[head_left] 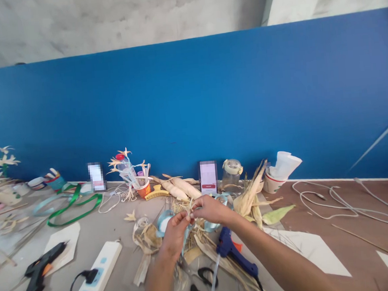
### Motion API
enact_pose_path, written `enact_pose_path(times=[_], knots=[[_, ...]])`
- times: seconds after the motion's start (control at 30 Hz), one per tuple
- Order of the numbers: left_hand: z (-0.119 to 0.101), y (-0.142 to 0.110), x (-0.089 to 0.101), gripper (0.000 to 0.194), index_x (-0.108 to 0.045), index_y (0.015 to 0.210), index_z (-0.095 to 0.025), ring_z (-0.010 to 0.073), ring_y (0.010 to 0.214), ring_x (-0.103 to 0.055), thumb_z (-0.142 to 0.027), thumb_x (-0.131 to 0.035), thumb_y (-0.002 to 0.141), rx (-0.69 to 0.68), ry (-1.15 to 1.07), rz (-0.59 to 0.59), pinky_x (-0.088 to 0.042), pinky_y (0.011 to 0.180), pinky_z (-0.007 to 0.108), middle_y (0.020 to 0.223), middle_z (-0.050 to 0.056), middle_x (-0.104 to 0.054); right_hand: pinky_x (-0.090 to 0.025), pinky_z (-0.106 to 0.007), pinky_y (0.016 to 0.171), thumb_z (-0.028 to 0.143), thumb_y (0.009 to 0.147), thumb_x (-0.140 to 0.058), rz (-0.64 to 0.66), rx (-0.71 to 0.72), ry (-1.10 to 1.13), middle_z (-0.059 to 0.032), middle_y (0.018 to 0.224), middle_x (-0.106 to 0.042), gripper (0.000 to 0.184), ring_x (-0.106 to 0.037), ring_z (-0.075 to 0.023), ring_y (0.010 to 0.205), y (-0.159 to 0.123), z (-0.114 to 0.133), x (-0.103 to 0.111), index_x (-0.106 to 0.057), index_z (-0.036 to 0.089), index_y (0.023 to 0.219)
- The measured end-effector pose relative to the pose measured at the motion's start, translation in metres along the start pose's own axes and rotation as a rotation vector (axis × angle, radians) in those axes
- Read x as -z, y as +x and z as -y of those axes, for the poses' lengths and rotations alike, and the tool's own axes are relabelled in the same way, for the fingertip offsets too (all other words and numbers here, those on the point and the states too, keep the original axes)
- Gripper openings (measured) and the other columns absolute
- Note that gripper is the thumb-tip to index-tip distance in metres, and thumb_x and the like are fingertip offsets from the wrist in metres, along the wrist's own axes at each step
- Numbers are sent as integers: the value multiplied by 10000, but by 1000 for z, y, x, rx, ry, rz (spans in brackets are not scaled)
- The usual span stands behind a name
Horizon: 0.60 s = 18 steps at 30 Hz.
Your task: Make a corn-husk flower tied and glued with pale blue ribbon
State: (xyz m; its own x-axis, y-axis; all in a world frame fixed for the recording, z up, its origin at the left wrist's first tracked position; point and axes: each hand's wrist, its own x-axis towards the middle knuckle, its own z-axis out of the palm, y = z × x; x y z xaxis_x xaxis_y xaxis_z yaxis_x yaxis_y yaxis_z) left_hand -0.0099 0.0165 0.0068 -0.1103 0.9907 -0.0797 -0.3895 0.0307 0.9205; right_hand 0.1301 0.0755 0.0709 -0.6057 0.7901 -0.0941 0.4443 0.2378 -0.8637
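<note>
My left hand (174, 231) and my right hand (210, 208) meet over the middle of the table, fingertips pinched together. Between them is a small pale corn husk strip (190, 205), mostly covered by the fingers. Light blue ribbon (161, 223) lies around and behind the hands among scraps of dry husk. A blue glue gun (235, 252) rests below my right forearm, on long husk strips. Black-handled scissors (207, 275) lie below the hands, partly hidden. Dried corn husks (251, 194) are heaped to the right of my right hand.
At left are a power strip (101, 269), a black glue gun (44, 269) and green ribbon (74, 206). A cup of husk flowers (143, 189), a phone (208, 175), a jar (231, 174) and a paper cup (272, 182) stand along the blue partition (191, 105). White cable (339, 201) lies right.
</note>
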Motion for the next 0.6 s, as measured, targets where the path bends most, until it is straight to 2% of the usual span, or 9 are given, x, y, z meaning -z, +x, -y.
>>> enact_pose_path(times=[0.13, 0.27, 0.33, 0.43, 0.47, 0.53, 0.6], knots=[[-6, -2, -5, 209, -662, 663, -156, 131, 652, -526, -335, -750, 603, 8, -75, -14, -395, 684, 254, 625, 10, -606, -339, -198, 488, 263, 656, -589, 3, -40, 143, 45, 490, -525, 136, -432, -90, 488, 3, -2, 0, -643, 160, 585], [-8, -4, -7, 156, -662, 675, -159, 142, 651, -570, -259, -757, 603, 54, -211, 6, -428, 687, 266, 643, 16, -630, -318, -188, 468, 248, 656, -592, -18, -82, 237, 63, 479, -467, 111, -388, -71, 460, 5, -8, 0, -605, 158, 591], [-8, -4, -8, 152, -667, 673, -157, 143, 646, -583, -224, -769, 583, 74, -270, -1, -446, 683, 269, 650, 19, -642, -314, -187, 478, 239, 659, -602, -30, -50, 216, 61, 498, -478, 98, -396, -72, 474, 5, -13, 3, -608, 154, 611], [-7, -3, -7, 184, -670, 666, -158, 143, 651, -598, -203, -796, 539, 90, -349, -36, -472, 674, 271, 669, 17, -659, -368, -208, 547, 214, 673, -600, -41, 19, 86, 25, 616, -574, 85, -492, -109, 573, 5, -20, 13, -641, 156, 721], [-7, -3, -6, 192, -668, 660, -156, 138, 652, -600, -198, -802, 530, 92, -374, -51, -480, 677, 272, 673, 13, -661, -396, -228, 600, 188, 675, -590, -108, 37, 4, 1, 688, -609, 119, -529, -133, 641, 5, -21, 17, -647, 158, 775], [-7, -2, -3, 207, -659, 652, -152, 125, 639, -599, -177, -812, 515, 96, -415, -79, -492, 689, 280, 672, 2, -660, -417, -290, 749, 130, 679, -551, -363, 60, -178, -54, 852, -640, 227, -563, -186, 813, 2, -23, 25, -641, 158, 886], [-7, -2, 0, 216, -653, 658, -150, 116, 611, -593, -161, -814, 514, 99, -437, -94, -502, 698, 300, 661, -9, -655, -399, -333, 846, 132, 711, -510, -605, 69, -242, -88, 944, -629, 297, -557, -213, 915, -6, -24, 29, -613, 154, 988]])
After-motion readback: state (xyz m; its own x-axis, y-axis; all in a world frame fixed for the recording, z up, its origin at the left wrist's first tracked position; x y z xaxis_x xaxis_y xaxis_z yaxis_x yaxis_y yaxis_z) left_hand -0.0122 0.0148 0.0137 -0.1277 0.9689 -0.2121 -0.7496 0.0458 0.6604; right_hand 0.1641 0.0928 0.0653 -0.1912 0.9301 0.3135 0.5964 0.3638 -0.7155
